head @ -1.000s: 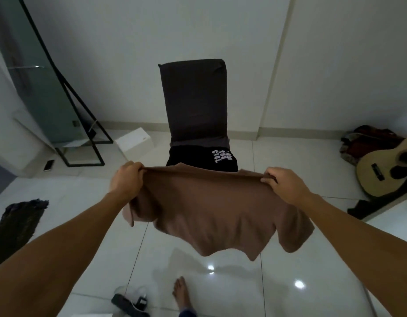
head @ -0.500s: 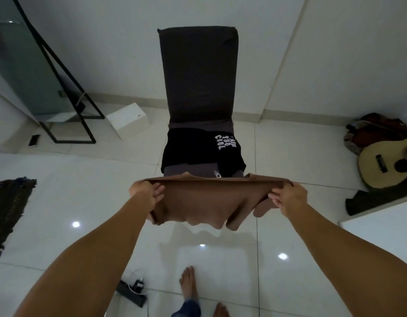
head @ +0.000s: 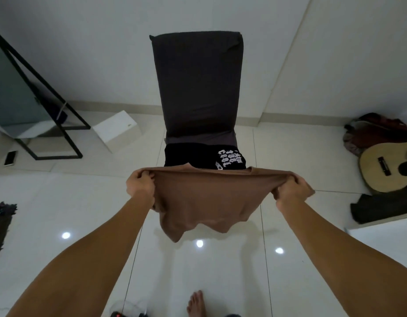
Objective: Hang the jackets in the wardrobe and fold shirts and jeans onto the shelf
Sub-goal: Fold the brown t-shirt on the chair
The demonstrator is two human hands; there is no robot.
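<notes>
A brown shirt hangs stretched between the left hand and right hand, each gripping a top corner.

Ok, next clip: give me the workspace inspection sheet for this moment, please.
Surface: glossy white tiled floor, lamp reflections.
Job's things: brown cotton T-shirt held stretched in the air; black printed garment lying on the dark grey covered chair.
Clutter: white box, phone, acoustic guitar, dark rug.
Hands: left hand and right hand each grip a top corner of the shirt.
Cables: nothing seen.
Surroundings: white walls, leaning black-framed mirror.
</notes>
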